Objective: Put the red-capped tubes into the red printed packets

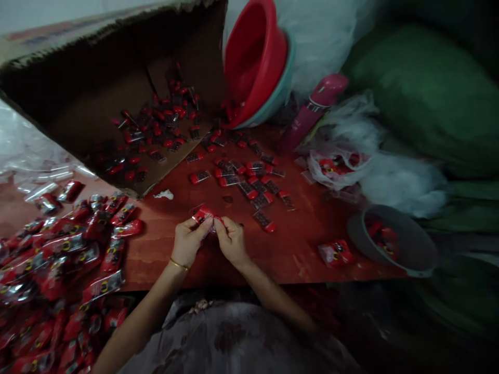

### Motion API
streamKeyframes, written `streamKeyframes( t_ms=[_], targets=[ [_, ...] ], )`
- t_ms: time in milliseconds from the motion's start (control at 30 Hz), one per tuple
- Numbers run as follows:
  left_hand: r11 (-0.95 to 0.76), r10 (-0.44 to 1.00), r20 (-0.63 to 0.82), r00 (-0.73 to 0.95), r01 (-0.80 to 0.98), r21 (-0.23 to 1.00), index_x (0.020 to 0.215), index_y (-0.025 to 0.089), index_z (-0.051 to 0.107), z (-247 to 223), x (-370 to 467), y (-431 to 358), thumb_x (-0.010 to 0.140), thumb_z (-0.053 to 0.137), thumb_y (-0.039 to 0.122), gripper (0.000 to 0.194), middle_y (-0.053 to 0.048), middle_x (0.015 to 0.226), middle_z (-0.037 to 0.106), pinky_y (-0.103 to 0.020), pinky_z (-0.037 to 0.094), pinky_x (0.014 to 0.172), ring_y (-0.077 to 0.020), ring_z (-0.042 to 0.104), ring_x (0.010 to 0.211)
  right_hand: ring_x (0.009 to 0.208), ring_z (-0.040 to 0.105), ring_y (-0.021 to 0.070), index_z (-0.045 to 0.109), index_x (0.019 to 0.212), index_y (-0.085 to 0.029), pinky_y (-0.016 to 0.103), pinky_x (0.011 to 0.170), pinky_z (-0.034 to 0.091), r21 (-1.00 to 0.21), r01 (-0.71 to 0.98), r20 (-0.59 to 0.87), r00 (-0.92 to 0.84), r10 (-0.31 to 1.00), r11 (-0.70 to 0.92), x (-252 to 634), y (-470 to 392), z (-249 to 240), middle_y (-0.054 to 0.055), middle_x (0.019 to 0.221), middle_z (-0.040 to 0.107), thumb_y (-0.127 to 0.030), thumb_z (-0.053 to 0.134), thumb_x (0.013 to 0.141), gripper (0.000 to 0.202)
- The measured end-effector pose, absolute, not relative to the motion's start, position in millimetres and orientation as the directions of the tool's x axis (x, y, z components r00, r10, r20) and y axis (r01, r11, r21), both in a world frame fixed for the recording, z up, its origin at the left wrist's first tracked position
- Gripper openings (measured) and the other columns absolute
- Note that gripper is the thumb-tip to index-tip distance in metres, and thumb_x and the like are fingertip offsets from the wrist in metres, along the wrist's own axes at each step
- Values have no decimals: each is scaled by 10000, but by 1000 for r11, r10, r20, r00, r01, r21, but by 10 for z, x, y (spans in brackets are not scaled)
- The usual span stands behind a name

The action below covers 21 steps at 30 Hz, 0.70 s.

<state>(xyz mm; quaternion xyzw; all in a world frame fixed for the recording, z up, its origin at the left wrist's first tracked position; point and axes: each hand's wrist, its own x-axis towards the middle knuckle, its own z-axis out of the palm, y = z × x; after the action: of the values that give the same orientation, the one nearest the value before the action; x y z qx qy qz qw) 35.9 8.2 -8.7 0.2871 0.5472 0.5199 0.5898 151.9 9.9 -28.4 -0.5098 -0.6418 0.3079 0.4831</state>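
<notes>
A small red-and-clear plastic packet (203, 212) is held up over the front of the red table (156, 259). My left hand (187, 240), with a gold bangle at the wrist, is closed on its left side, thumb on top. On the packet's other edge, the fingertips of my right hand (233, 242) pinch the plastic. What is inside the packet cannot be made out. Beyond my hands lie several small red-ended pieces with dark bodies (257, 187). To the left is a large heap of filled red packets (58, 249).
A cardboard box (117, 98) on its side holds more red-ended pieces. Behind stand a red basin (253, 62), a teal basin (286, 78) and a pink bottle (312, 111). At right are a grey basin (413, 254), a stack of red wrappers (337, 253) and a plastic bag (339, 169).
</notes>
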Motion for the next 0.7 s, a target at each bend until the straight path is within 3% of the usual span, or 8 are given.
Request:
streamKeyframes(
  t_ms=[200, 300, 367, 433, 533, 600, 700],
  targets=[
    [384, 883, -464, -72, -457, 802, 721, 124, 691, -84, 431, 105, 473, 827, 375, 378, 13, 545, 610, -157, 408, 443, -61, 530, 462, 581, 496, 113, 519, 681, -188, 223, 566, 385, -885, 367, 294, -37, 955, 287, 1567, 89, -333, -14, 610, 534, -287, 409, 896, 261],
    [395, 863, -496, -99, -481, 783, 648, 121, 659, -31, 407, 124, 410, 855, 332, 374, 8, 545, 624, -153, 419, 438, -73, 559, 470, 706, 562, 140, 585, 813, -186, 250, 673, 440, -827, 448, 329, -102, 939, 339, 1749, 97, -276, 24, 746, 621, -261, 394, 906, 225],
    [420, 838, -535, -106, -500, 757, 616, 121, 631, -4, 379, 144, 401, 862, 310, 368, -10, 582, 654, -168, 450, 464, -89, 588, 492, 891, 567, 169, 606, 971, -191, 300, 813, 436, -717, 565, 389, -162, 907, 409, 2017, 140, -232, 59, 938, 646, -201, 383, 901, 234],
    [446, 817, -569, -93, -523, 726, 616, 120, 613, 9, 355, 168, 411, 862, 290, 364, -34, 631, 680, -196, 485, 507, -115, 621, 532, 1014, 519, 211, 606, 1074, -196, 363, 883, 401, -525, 734, 404, -230, 885, 431, 2375, 207, -214, 86, 1077, 617, -120, 409, 856, 304],
    [466, 802, -593, -71, -546, 696, 633, 119, 604, 13, 353, 193, 427, 860, 265, 360, -46, 653, 690, -214, 505, 558, -134, 646, 582, 1018, 507, 233, 614, 1117, -239, 394, 862, 398, -260, 870, 207, -372, 905, 418, 2871, 271, -245, 77, 1175, 584, -11, 427, 779, 448],
    [478, 794, -606, -59, -555, 681, 641, 124, 601, 10, 374, 194, 438, 856, 264, 355, -35, 649, 688, -216, 506, 584, -129, 647, 592, 983, 531, 220, 589, 1160, -240, 374, 845, 418, -204, 879, 102, -418, 902, 431, 3047, 243, -286, 72, 1141, 603, -30, 427, 797, 450],
    [504, 779, -626, -42, -553, 664, 661, 129, 606, 6, 401, 176, 450, 851, 277, 355, -18, 635, 679, -228, 503, 614, -117, 636, 578, 927, 570, 200, 541, 1212, -221, 344, 835, 445, -235, 889, 85, -384, 919, 393, 3060, 122, -330, 67, 1053, 636, -134, 415, 862, 381]
  ],
)
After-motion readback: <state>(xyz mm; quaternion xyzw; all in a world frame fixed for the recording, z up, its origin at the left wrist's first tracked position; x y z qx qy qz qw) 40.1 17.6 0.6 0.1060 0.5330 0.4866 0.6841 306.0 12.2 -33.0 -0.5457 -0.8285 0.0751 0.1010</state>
